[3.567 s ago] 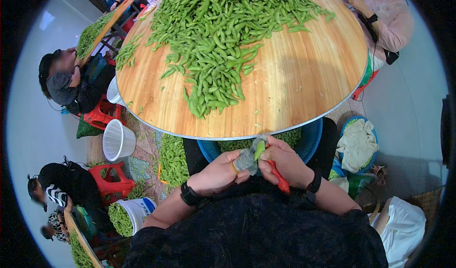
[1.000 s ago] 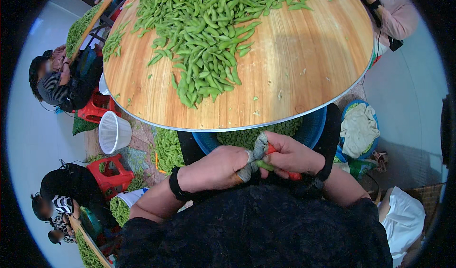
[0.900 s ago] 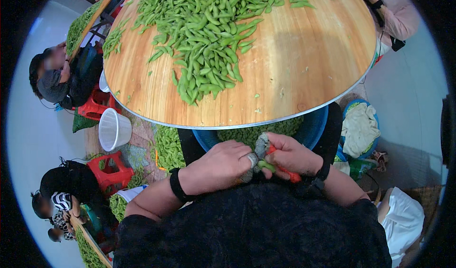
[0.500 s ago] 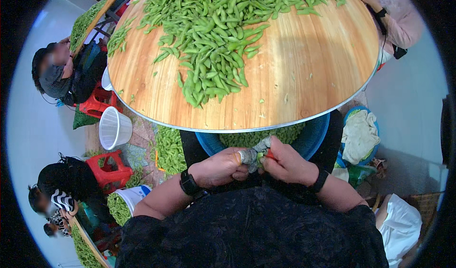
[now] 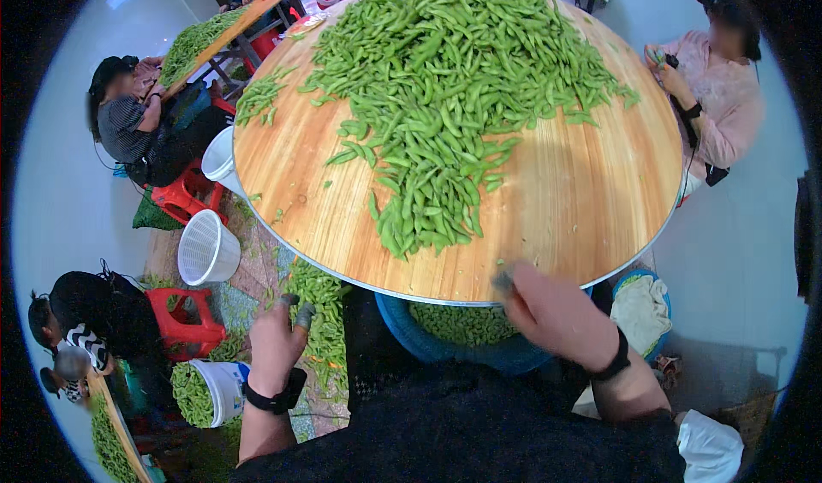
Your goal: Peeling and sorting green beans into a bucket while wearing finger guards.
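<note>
My left hand (image 5: 276, 346) is off to the left, over the pods on the floor. Its thumb and forefinger wear grey wrappings and are spread apart, with nothing visible between them. At the front edge of the round wooden table (image 5: 582, 200), my right hand (image 5: 552, 316) is blurred, with a grey-wrapped fingertip showing; whether it holds anything is unclear. A large heap of green edamame pods (image 5: 437, 98) covers much of the tabletop and tapers toward me. Under the edge, between my legs, a blue tub (image 5: 398, 337) contains shelled green beans (image 5: 462, 322).
On the floor at left lie loose pods (image 5: 325, 320), a white basket (image 5: 208, 247), a white bucket (image 5: 224, 393) of pods and red stools (image 5: 184, 324). A cloth (image 5: 642, 307) covers a blue container at right. Other people sit left and right, one in a pink top (image 5: 728, 123).
My hands were together over the tub, working on something green, with a red bit by the right thumb. They have parted: left to the left, right up to the table edge. The view has shifted.
</note>
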Available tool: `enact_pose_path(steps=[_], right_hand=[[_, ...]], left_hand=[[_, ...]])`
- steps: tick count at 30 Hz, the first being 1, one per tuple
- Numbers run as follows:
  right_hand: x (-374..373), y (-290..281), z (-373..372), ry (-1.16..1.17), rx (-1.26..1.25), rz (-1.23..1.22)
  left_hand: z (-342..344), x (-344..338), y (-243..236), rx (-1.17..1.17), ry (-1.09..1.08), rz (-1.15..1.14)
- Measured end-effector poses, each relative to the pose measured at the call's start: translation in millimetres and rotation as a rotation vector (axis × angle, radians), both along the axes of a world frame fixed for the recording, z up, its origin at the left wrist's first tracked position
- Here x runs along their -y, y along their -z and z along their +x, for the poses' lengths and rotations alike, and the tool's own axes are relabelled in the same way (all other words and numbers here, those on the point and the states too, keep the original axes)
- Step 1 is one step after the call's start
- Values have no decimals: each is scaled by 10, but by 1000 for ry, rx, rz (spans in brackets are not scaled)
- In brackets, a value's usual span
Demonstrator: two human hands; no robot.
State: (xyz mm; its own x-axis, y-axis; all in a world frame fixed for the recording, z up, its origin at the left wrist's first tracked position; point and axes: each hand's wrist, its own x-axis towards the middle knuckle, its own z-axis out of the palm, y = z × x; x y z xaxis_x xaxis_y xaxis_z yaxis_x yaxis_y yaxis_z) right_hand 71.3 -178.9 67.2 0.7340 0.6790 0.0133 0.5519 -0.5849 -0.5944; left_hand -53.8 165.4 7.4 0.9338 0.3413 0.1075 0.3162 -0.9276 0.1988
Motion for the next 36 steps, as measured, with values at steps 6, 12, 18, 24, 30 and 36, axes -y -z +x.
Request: enact_pose_path(steps=[6,12,18,24,30,36], right_hand=[[-581,372,811,83,343,192],[-197,228,984,164,244,80],[99,-98,586,61,206,-65],[205,21,359,114,202,202],[131,142,40,215,-722,635],[34,196,-40,223,-769,658]], left_hand=[[392,766,-266,286,663,-574],[646,1035,-194,189,863,-618],[1027,1360,-358,344,902,-545],[1216,1531,-217,53,878,-770],[996,1657,-271,-201,424,-1594],[916,1668,-105,134,652,-1043]])
